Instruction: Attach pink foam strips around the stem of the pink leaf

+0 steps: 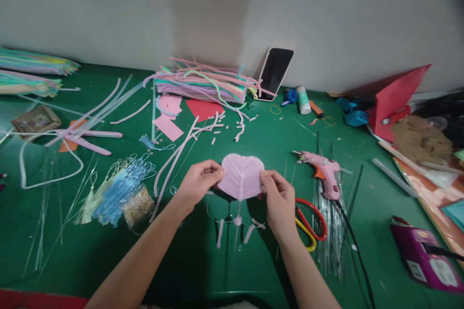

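my left hand (199, 181) and right hand (281, 200) pinch opposite edges of the lilac leaf (241, 178), above the green table (203, 256) showing between my arms (145, 253). scissors (324, 224) crowd my right side; the tube's (303, 100) label is too small to read.

The lilac pipe-cleaner leaf (241, 176) is broad and flattened, its fine strands slanting in rows from a central rib. Shallowly notched along the top, it narrows toward the bottom, held by both side edges above the green surface (268, 137).
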Demonstrator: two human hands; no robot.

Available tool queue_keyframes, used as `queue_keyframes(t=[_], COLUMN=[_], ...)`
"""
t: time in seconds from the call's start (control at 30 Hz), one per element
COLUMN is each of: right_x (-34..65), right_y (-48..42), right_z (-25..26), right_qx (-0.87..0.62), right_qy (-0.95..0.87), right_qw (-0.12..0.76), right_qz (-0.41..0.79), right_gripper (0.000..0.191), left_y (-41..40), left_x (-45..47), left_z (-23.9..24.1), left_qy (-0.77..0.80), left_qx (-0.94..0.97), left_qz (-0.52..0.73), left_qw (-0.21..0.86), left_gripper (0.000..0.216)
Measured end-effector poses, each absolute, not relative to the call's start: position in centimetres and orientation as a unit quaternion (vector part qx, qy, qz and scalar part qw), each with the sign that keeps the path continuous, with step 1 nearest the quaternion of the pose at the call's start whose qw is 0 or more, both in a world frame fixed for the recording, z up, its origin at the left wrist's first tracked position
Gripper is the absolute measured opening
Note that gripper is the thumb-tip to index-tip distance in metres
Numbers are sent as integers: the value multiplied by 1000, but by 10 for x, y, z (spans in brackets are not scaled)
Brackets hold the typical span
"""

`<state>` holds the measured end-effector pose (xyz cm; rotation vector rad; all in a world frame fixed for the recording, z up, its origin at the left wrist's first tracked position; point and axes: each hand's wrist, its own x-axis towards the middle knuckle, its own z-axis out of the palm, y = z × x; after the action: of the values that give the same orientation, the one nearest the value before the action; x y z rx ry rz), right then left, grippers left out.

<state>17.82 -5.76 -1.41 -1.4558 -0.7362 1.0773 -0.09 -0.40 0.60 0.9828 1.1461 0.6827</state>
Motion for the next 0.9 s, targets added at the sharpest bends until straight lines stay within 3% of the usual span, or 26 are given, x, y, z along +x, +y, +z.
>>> queue_keyframes(t=[0.5, 0.73, 0.9], right_x=[177, 173, 171], right_y=[-59, -59, -59], right_z=[-20, -18, -17], right_qx=[-625, -618, -681], right_qy=[-323, -336, -340], right_qw=[547, 523, 509], right_qz=[453, 481, 402], right_gripper=[30, 29, 42], left_y=[-3, -2, -1], left_x=[-2, -4, -6], left_z=[1, -2, -4], left_qy=[504, 511, 522], left_qx=[458, 428, 411], left_qz=[311, 328, 366], left_qw=[663, 669, 652], left_gripper=[19, 27, 32])
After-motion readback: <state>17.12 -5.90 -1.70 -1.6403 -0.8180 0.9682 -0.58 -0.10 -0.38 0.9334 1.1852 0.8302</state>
